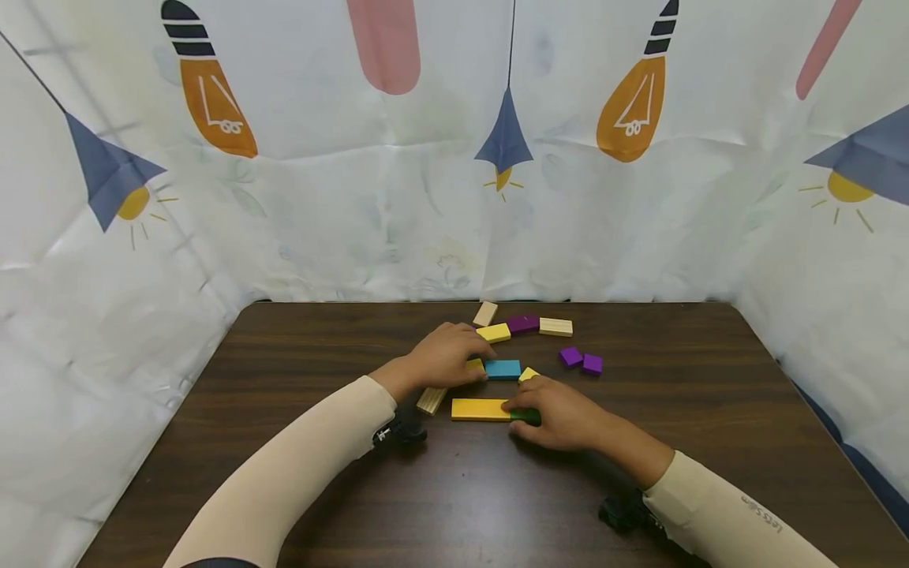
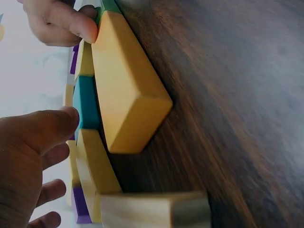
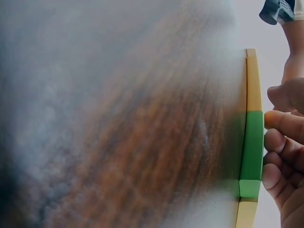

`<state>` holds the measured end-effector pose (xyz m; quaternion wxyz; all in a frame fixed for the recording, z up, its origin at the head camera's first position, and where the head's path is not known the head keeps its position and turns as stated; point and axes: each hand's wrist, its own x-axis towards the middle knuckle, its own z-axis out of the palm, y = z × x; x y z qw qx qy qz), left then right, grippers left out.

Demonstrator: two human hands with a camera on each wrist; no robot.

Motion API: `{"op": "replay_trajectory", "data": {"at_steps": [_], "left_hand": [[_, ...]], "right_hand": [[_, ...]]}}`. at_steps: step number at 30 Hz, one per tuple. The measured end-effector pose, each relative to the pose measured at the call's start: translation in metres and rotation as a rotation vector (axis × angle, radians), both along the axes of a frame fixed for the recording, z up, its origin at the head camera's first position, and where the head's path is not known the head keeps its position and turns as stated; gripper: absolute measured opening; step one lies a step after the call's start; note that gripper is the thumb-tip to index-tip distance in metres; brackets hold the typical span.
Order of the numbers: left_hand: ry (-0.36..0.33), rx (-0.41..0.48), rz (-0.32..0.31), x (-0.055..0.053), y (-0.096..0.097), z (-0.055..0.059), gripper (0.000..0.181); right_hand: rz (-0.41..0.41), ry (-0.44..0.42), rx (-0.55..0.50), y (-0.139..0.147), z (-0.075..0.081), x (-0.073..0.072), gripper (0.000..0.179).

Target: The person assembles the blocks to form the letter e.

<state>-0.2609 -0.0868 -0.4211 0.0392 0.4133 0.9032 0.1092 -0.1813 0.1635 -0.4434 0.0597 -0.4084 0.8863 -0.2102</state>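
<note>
My left hand (image 1: 447, 355) is over a yellow block (image 1: 474, 366) beside a blue block (image 1: 503, 370). In the left wrist view its thumb reaches toward the blue block, fingers loosely spread, nothing in them. My right hand (image 1: 564, 414) touches a green block (image 3: 252, 147) from above with its fingertips. One fingertip lies near the joint where the green block meets a long orange-yellow block (image 1: 479, 409). Part of the green block is hidden under the hand in the head view. A pale wooden block (image 1: 432, 401) lies below my left hand.
Farther back, a yellow block (image 1: 493, 333), a dark purple block (image 1: 523, 324) and a wooden block (image 1: 556, 326) form a row. Another wooden block (image 1: 486, 314) lies behind. Two purple cubes (image 1: 581, 360) sit to the right. A printed curtain (image 1: 440, 221) hangs behind the brown table (image 1: 341, 505).
</note>
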Motion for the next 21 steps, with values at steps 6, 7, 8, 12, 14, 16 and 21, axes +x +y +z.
{"op": "replay_trajectory", "data": {"at_steps": [6, 7, 8, 12, 14, 16, 21], "left_hand": [[-0.016, -0.057, 0.026, 0.000, 0.012, -0.001, 0.027], [-0.014, -0.065, 0.027, 0.000, 0.013, -0.001, 0.026], [-0.011, -0.070, 0.029, 0.000, 0.014, -0.002, 0.024], [0.004, -0.077, 0.029, 0.000, 0.015, -0.001, 0.021], [0.012, -0.075, 0.029, 0.000, 0.015, -0.001, 0.020], [0.020, -0.072, 0.031, 0.000, 0.016, -0.002, 0.019], [0.051, -0.076, 0.024, 0.000, 0.020, -0.001, 0.023]], "right_hand": [[-0.006, -0.015, 0.000, 0.000, 0.000, 0.000, 0.028], [-0.005, -0.012, -0.004, 0.000, 0.000, 0.000, 0.028], [-0.003, -0.009, -0.009, 0.000, -0.001, 0.000, 0.028], [-0.001, -0.004, -0.017, 0.000, -0.001, 0.001, 0.027], [0.001, -0.003, -0.020, 0.001, -0.001, 0.001, 0.027], [0.000, -0.002, -0.019, 0.001, -0.001, 0.001, 0.027], [0.001, 0.006, -0.018, 0.001, -0.001, 0.001, 0.028]]}}
